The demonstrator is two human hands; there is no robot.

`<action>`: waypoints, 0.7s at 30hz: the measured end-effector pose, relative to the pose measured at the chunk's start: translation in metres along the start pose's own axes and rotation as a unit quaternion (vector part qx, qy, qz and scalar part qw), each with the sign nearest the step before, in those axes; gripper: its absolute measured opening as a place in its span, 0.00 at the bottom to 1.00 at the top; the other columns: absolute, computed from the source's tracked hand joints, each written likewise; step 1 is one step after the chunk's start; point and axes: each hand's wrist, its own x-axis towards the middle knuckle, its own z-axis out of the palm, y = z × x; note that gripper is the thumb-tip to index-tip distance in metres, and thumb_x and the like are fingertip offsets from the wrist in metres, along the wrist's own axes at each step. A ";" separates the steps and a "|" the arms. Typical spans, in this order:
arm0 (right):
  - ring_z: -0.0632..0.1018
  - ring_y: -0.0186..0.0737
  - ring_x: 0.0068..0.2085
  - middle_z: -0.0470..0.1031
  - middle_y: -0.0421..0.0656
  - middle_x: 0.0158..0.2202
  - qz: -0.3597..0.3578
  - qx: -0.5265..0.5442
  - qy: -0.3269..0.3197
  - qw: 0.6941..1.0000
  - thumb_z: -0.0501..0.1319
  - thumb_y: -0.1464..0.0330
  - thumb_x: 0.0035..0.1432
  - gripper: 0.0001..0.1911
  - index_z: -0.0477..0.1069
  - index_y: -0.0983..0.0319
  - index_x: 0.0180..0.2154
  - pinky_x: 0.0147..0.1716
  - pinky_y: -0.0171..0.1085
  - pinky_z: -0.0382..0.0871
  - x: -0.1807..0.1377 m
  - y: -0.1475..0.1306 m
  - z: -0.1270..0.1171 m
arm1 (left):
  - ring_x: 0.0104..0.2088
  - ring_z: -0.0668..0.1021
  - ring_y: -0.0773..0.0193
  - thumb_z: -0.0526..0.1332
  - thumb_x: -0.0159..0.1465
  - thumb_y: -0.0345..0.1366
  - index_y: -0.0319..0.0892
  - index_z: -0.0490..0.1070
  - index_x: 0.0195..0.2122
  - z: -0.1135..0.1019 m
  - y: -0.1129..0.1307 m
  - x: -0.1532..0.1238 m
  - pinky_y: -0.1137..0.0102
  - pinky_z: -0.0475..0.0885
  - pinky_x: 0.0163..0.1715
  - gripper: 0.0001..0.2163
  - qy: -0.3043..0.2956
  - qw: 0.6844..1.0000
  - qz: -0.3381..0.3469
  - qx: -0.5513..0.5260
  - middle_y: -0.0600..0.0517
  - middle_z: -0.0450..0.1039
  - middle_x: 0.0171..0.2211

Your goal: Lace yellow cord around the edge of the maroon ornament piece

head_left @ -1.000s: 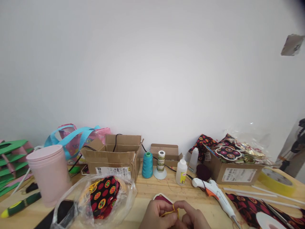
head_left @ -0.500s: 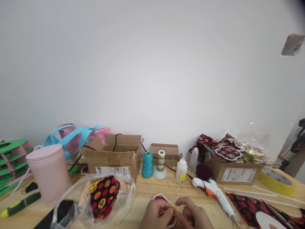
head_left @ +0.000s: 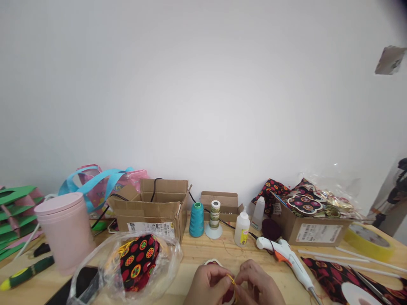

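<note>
At the front edge of the wooden table, my left hand (head_left: 210, 284) pinches a thin yellow cord (head_left: 230, 278) between thumb and fingers. Close by on the right, my right hand (head_left: 258, 283) has its fingers closed on the same cord. Under both hands lies a dark red fabric piece with a pale scalloped border (head_left: 213, 262); most of it is hidden by my fingers. Beyond the hands stand a white glue bottle with a yellow label (head_left: 242, 228) and a teal thread cone (head_left: 196, 220).
A white glue gun (head_left: 294, 262) lies to the right, beside patterned fabric (head_left: 327, 275) and scissors (head_left: 370, 286). Left are a plastic bag (head_left: 173, 258) with patterned fabric and a pink canister (head_left: 65, 233). Cardboard boxes (head_left: 149, 212) and a filled carton (head_left: 294, 231) line the wall.
Both hands have stayed near the same spot. The right fingers have curled in closer, and the yellow cord now shows as a small arc between the hands.
</note>
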 end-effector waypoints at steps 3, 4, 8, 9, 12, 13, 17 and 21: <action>0.67 0.32 0.24 0.66 0.42 0.25 -0.005 0.004 -0.004 1.000 0.55 0.67 0.48 0.08 0.67 0.62 0.23 0.20 0.28 0.59 0.000 0.000 0.000 | 0.14 0.62 0.74 0.60 0.45 0.39 0.34 0.72 0.24 -0.001 0.000 0.000 0.77 0.54 0.14 0.11 0.006 0.999 -0.012 0.031 0.56 0.64 0.15; 0.67 0.32 0.24 0.66 0.42 0.25 -0.005 0.005 -0.001 1.000 0.55 0.67 0.48 0.07 0.67 0.62 0.23 0.20 0.28 0.59 0.000 0.000 0.000 | 0.13 0.62 0.74 0.60 0.45 0.39 0.34 0.72 0.24 -0.001 0.000 0.000 0.76 0.53 0.14 0.11 0.008 0.999 -0.015 0.039 0.56 0.65 0.15; 0.68 0.32 0.24 0.66 0.42 0.25 -0.012 0.015 0.003 1.000 0.55 0.68 0.48 0.06 0.68 0.62 0.23 0.20 0.27 0.59 0.000 0.001 0.000 | 0.18 0.67 0.69 0.61 0.44 0.37 0.35 0.72 0.24 -0.002 -0.002 -0.001 0.75 0.59 0.17 0.09 0.033 0.998 -0.009 0.051 0.54 0.68 0.17; 0.68 0.32 0.24 0.66 0.42 0.25 -0.014 0.019 0.003 1.000 0.55 0.67 0.48 0.07 0.68 0.62 0.23 0.20 0.27 0.59 0.000 0.001 0.001 | 0.19 0.69 0.68 0.61 0.44 0.36 0.36 0.72 0.24 -0.003 -0.003 0.000 0.75 0.60 0.19 0.08 0.039 0.998 -0.011 0.051 0.54 0.69 0.18; 0.67 0.32 0.24 0.66 0.41 0.24 -0.011 0.034 0.009 0.999 0.55 0.65 0.48 0.09 0.67 0.62 0.22 0.19 0.27 0.58 -0.001 0.001 0.002 | 0.23 0.71 0.65 0.61 0.43 0.32 0.36 0.72 0.24 -0.003 -0.006 0.001 0.73 0.63 0.23 0.07 0.053 0.997 -0.024 0.047 0.52 0.71 0.21; 0.67 0.31 0.24 0.66 0.41 0.24 -0.007 0.041 0.012 0.999 0.55 0.64 0.48 0.09 0.67 0.62 0.22 0.19 0.27 0.58 -0.001 0.001 0.003 | 0.24 0.72 0.65 0.61 0.43 0.32 0.35 0.72 0.23 -0.003 -0.007 0.001 0.72 0.64 0.24 0.06 0.054 0.997 -0.028 0.043 0.52 0.71 0.21; 0.65 0.30 0.22 0.66 0.40 0.24 0.015 0.076 0.008 0.997 0.54 0.61 0.49 0.12 0.66 0.62 0.23 0.18 0.27 0.56 -0.002 -0.001 0.003 | 0.22 0.72 0.66 0.60 0.44 0.29 0.35 0.71 0.24 -0.001 -0.007 0.001 0.73 0.64 0.23 0.05 0.046 0.999 -0.007 0.021 0.53 0.70 0.20; 0.65 0.31 0.22 0.64 0.40 0.23 0.066 0.141 -0.021 0.988 0.53 0.57 0.48 0.16 0.64 0.63 0.22 0.18 0.28 0.56 -0.001 -0.001 0.003 | 0.23 0.71 0.68 0.58 0.44 0.24 0.35 0.68 0.31 0.000 0.000 -0.002 0.74 0.65 0.24 0.11 0.015 1.000 0.026 0.005 0.54 0.69 0.21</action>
